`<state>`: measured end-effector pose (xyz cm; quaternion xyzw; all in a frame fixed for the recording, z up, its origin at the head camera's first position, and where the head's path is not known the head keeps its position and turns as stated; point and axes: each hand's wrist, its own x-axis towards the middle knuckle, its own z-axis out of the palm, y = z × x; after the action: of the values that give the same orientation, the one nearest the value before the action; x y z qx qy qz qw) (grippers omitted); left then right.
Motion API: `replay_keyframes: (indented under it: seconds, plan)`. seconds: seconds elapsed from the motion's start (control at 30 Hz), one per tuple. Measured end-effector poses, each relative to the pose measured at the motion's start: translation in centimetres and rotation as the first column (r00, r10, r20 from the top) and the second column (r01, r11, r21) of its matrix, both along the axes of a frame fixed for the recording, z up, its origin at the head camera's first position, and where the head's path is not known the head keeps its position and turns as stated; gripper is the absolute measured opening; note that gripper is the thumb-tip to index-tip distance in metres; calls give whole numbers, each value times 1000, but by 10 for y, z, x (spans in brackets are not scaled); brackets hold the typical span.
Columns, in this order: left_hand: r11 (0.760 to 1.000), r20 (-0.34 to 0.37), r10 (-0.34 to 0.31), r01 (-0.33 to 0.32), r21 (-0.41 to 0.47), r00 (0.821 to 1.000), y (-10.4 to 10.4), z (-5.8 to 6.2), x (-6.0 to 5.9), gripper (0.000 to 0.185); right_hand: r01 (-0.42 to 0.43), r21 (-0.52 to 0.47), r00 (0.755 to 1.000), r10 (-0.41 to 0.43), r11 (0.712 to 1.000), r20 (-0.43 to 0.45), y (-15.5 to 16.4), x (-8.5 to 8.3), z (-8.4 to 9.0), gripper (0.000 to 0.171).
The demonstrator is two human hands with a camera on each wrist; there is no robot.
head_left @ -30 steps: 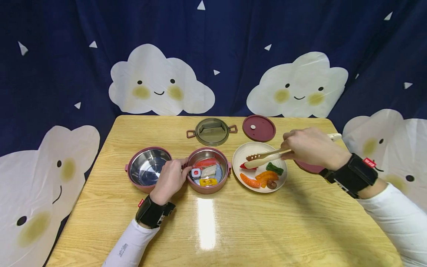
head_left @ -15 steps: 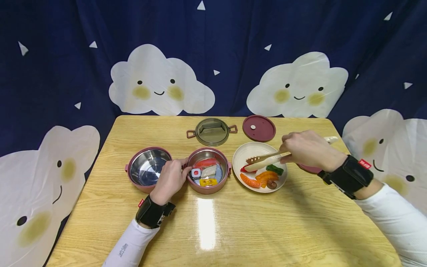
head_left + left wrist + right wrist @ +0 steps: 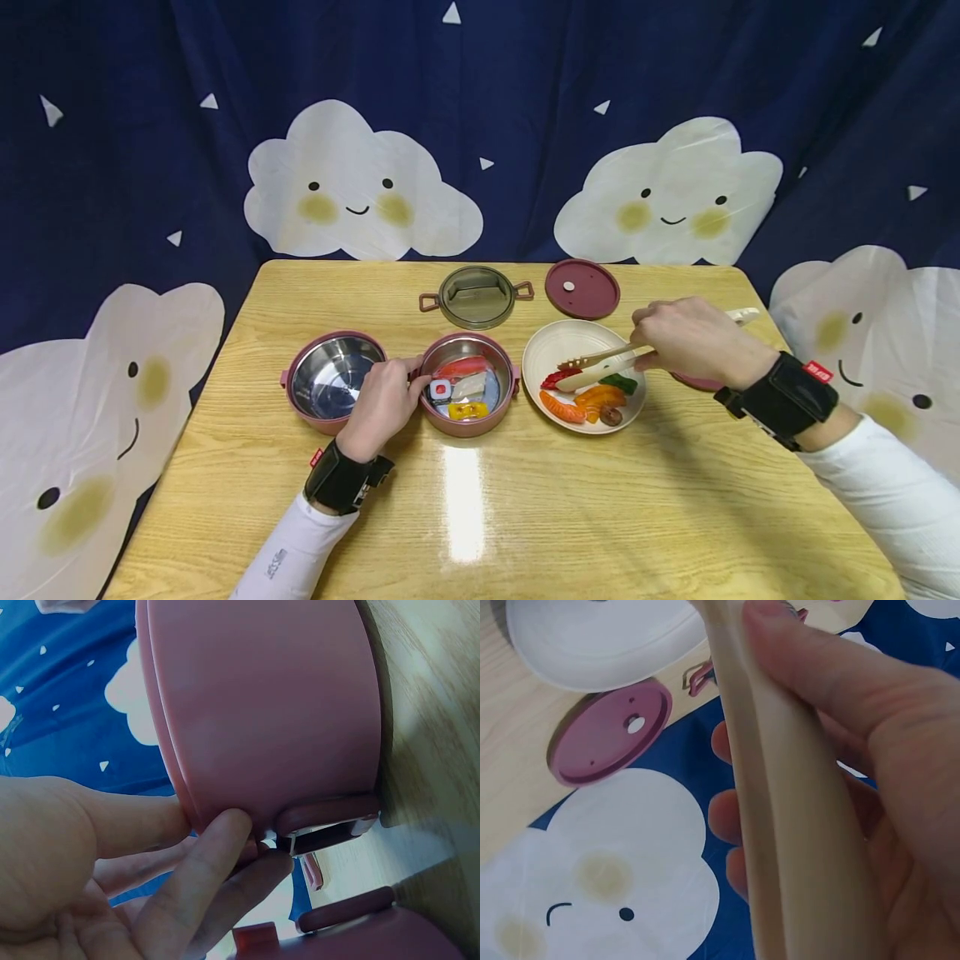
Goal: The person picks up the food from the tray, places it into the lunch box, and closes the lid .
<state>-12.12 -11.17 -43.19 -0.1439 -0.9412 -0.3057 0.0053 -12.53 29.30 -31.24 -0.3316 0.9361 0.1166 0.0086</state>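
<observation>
My left hand point(image 3: 382, 402) grips the left handle of a pink steel-lined bowl point(image 3: 504, 398) that holds several toy food pieces. In the left wrist view my fingers point(image 3: 225, 855) pinch that handle point(image 3: 330, 823) against the pink bowl wall point(image 3: 262, 712). With my right hand point(image 3: 693, 340) I hold wooden tongs point(image 3: 603, 367), whose tips are low over a cream plate point(image 3: 547, 343), on either side of a red piece point(image 3: 553, 379). Up close, the tongs point(image 3: 780, 825) sit under my thumb, arms pressed close together.
An empty pink bowl point(image 3: 330, 379) stands left of my left hand. On the plate lie orange pieces point(image 3: 592, 398), a green piece point(image 3: 619, 383) and a brown one point(image 3: 611, 415). A grey lid point(image 3: 476, 296) and a maroon lid point(image 3: 582, 287) lie behind. Another pink item point(image 3: 693, 383) lies under my right hand.
My right hand has lowered the tongs toward the plate, and their tips now reach the red piece. The left hand has stayed on the bowl handle.
</observation>
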Motion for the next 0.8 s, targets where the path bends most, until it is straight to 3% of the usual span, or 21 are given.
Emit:
replay_keyframes:
  seconds: [0.3,0.8]
  plan:
    - [1000,1,0,0,8,1000,0,0,0,30,-27,-17,999,27,999,-19,-1,-1,5,21]
    - [1000,-8,14,-14,16,1000,0,-1,0,34,-90,-95,981,72,991,-182,-14,1,45,25]
